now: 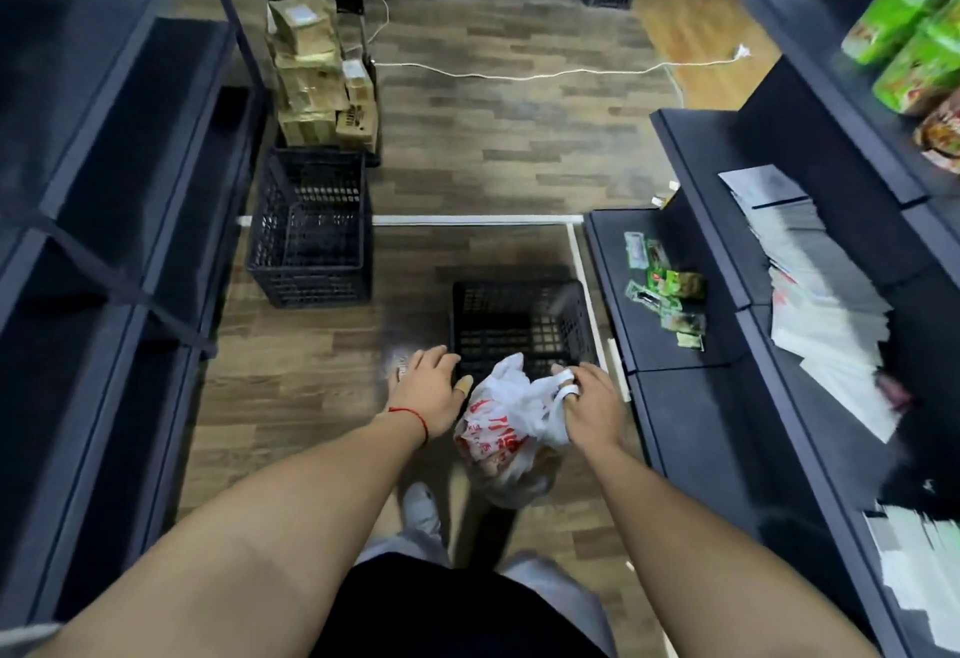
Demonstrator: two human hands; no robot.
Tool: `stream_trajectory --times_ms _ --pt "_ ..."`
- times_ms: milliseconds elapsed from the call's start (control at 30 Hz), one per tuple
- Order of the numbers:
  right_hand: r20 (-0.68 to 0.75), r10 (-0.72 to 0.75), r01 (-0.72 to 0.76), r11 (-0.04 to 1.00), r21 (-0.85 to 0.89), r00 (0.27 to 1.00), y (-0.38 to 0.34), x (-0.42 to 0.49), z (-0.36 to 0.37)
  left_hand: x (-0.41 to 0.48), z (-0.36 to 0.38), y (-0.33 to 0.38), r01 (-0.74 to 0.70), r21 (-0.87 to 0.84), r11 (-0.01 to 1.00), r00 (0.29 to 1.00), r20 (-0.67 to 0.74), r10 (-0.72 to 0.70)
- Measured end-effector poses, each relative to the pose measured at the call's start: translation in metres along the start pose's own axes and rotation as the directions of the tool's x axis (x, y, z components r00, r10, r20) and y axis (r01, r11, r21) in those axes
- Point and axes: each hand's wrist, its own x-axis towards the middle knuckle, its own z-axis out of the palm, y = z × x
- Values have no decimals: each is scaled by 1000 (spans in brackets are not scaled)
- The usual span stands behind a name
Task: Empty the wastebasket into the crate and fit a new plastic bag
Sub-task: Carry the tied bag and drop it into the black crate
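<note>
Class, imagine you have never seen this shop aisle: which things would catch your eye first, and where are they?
First, the white bag with red print, low in the middle, gripped by the right hand while the left hand rests open beside it. Just beyond it stands a black crate on the floor, with another crate further left. Bright green packets glow on the upper right shelf.

plastic bag (506,416): white, red print
crate (519,327): black lattice
floor (493,138): brown-grey wood planks
wrist string (410,414): red
shelves (691,294): dark navy
</note>
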Motion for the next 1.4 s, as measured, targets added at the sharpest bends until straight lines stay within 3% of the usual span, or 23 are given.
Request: stream_trajectory --times_ms 167,433,633,733,833,933,1067,1233,1400 --pt "22 -46 47 999 -9 999 -28 63 -10 54 -19 5 -12 38 999 999 37 10" --pt "131 -110 117 992 -47 985 -37 182 1 143 -19 21 112 -32 993 993 29 -111" --pt "270 -68 33 991 131 960 -18 265 41 198 9 29 280 -72 957 960 42 -277" --pt "317 -53 46 999 30 947 -6 300 75 234 37 31 318 -96 943 948 53 -314" --pt "306 -140 190 972 -141 942 11 331 115 269 65 29 359 -138 923 933 59 -354" --pt "339 -100 152 979 -133 936 28 359 156 297 96 20 382 -115 917 924 42 -379" --pt "376 -85 194 946 -260 923 54 380 203 325 138 3 438 -112 892 899 69 -433" --pt "461 -57 214 931 -295 885 51 375 207 331 150 -9 492 -144 858 870 45 -492" --pt "509 -189 354 902 -248 839 -12 353 173 303 103 0 570 -303 764 800 -7 -600"
